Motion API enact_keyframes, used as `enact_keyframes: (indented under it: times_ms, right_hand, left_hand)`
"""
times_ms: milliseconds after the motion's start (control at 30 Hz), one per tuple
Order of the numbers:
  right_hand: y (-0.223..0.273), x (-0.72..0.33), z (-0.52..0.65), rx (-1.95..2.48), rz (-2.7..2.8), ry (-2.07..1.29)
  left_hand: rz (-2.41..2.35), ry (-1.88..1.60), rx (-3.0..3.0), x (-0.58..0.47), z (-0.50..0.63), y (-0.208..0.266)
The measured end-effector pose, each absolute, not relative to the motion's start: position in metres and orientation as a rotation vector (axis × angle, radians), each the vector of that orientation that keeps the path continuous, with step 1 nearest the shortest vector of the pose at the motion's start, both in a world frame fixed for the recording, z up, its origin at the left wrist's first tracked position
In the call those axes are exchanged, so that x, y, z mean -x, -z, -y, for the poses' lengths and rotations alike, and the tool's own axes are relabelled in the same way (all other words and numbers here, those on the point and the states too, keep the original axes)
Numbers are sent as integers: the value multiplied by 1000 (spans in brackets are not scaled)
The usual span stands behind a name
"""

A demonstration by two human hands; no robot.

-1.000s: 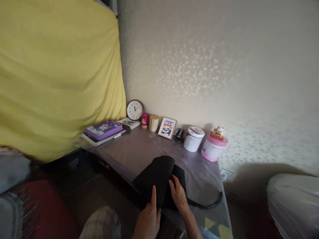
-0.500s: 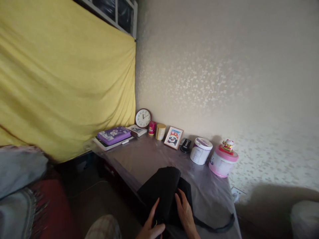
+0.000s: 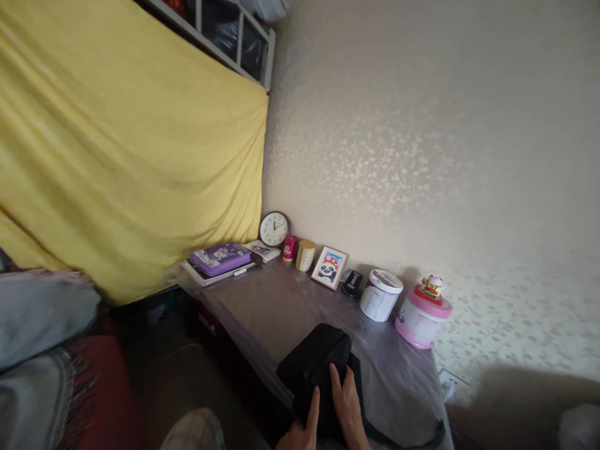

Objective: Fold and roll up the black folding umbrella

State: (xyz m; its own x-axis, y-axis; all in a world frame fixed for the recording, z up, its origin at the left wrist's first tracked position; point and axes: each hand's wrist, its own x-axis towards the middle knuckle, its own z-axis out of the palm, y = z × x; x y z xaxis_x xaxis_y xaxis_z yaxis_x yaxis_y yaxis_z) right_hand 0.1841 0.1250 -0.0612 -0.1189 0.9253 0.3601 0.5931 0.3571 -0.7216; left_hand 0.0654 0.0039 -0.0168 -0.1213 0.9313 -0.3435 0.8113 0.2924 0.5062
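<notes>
A folded piece of black cloth (image 3: pixel 319 353) with a long dark strap (image 3: pixel 412 445) is bunched up at the near edge of the table. On its near left side my left hand (image 3: pixel 302 431) grips it, index finger stretched along the fabric and thumb out of sight. My right hand (image 3: pixel 347 406) holds the cloth from the right, its fingers pressed against the surface. The underside and lower part are hidden by my hands and the frame's bottom edge. The strap trails right across the tabletop.
Along the wall on the table (image 3: pixel 262 300) stand a clock (image 3: pixel 274 229), a pink can (image 3: pixel 289 249), a yellow-lidded jar (image 3: pixel 305 256), a panda picture (image 3: pixel 330 267), a black stapler-like object (image 3: pixel 352 284), a white tub (image 3: pixel 381 297) and a pink tub (image 3: pixel 422 319). A purple case (image 3: pixel 220 257) lies far left.
The cloth's top has folded over into a flatter, more compact shape. My left hand has moved right, closer to my right hand, and the view has shifted slightly.
</notes>
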Motion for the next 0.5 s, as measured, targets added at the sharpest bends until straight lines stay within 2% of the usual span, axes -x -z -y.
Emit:
enact_keyframes:
  times_ms: [267, 500]
  right_hand:
    - [53, -175, -125, 1366, 1860, -406]
    - [45, -166, -124, 1403, 1745, -462]
  left_hand:
    - [-2056, -351, -1591, -82, -6, 32]
    - [-2092, -313, -1621, -95, -7, 32]
